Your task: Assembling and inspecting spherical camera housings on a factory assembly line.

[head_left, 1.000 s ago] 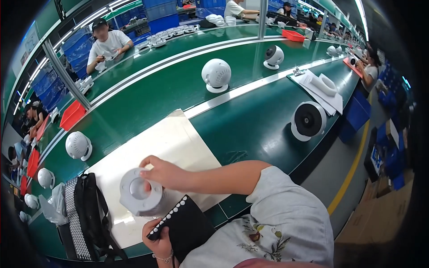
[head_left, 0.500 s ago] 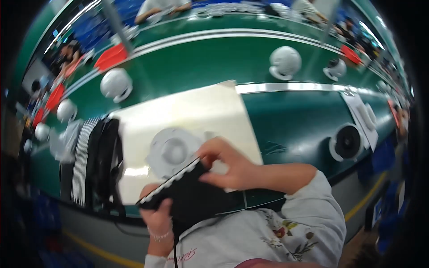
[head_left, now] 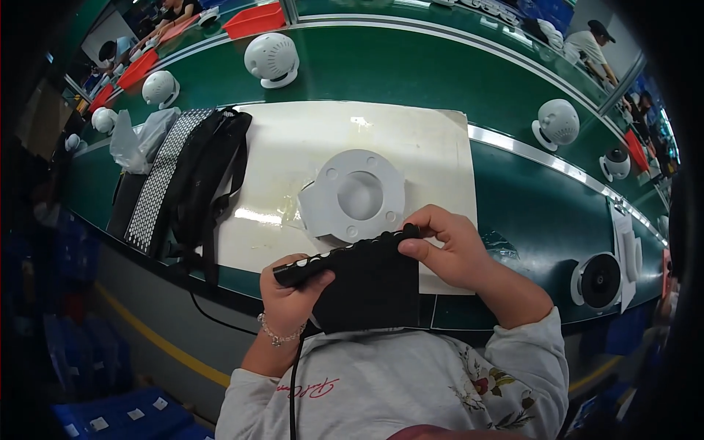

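My left hand (head_left: 288, 299) pinches one end of a flexible black sheet (head_left: 367, 290), thumb on the near side. A row of pale round spots runs along the sheet's folded upper edge. At the other end my right hand (head_left: 453, 248) grips the same edge between thumb and fingers. The rest of the sheet hangs toward my body over the table's front edge. Just beyond it, a light grey round plastic part (head_left: 392, 187) with a large circular recess and small round pads lies on a cream board (head_left: 282, 147). Whether a pad is at my right fingertips is hidden.
To the left lie black sheets with white dots (head_left: 165, 180), a black strapped bundle (head_left: 202, 169) and a clear plastic bag (head_left: 132, 143). White round fan-like units (head_left: 271, 59) stand along the back. A black-faced round unit (head_left: 598, 281) sits at right. Red bins (head_left: 254, 20) are behind.
The view has swung, so the table appears shifted. The sheet's edge went from a steep slant to nearly level, and my right hand now holds its end farther from my left hand.
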Motion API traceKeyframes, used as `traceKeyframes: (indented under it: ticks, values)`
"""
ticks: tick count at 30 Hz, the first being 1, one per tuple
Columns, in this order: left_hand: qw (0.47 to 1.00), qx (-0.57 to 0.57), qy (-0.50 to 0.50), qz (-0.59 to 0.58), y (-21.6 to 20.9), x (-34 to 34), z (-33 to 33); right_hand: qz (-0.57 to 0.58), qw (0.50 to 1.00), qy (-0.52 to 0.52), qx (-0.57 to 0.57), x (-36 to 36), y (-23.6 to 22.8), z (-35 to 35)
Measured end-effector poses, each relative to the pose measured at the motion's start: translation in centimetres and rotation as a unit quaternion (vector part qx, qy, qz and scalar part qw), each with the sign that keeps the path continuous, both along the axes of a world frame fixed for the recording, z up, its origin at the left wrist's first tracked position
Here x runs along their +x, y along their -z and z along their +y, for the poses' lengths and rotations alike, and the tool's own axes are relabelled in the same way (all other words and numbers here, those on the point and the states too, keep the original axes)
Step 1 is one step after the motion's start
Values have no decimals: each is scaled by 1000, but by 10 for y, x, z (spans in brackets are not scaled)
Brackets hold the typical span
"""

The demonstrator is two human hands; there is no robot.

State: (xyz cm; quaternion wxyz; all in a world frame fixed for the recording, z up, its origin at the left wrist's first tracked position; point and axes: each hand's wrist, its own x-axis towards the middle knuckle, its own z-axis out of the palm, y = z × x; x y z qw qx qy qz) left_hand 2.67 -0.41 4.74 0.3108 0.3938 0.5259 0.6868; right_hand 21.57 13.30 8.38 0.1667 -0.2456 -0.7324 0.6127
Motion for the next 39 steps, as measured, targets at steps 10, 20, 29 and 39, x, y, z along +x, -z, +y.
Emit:
traceKeyframes:
  ticks: [10,20,29,39]
  values:
    - [995,-11,-8,99,2,-3,-3,100,956,27,276,1,-7,13]
    - [997,-34,-5,73,2,-1,-3,154,874,13,461,-5,-1,2]
    - [993,-28,3,114,5,-6,-2,244,884,12,398,-12,0,0]
    - [981,-24,10,194,7,-15,-2,208,893,-28,398,-16,2,-3]
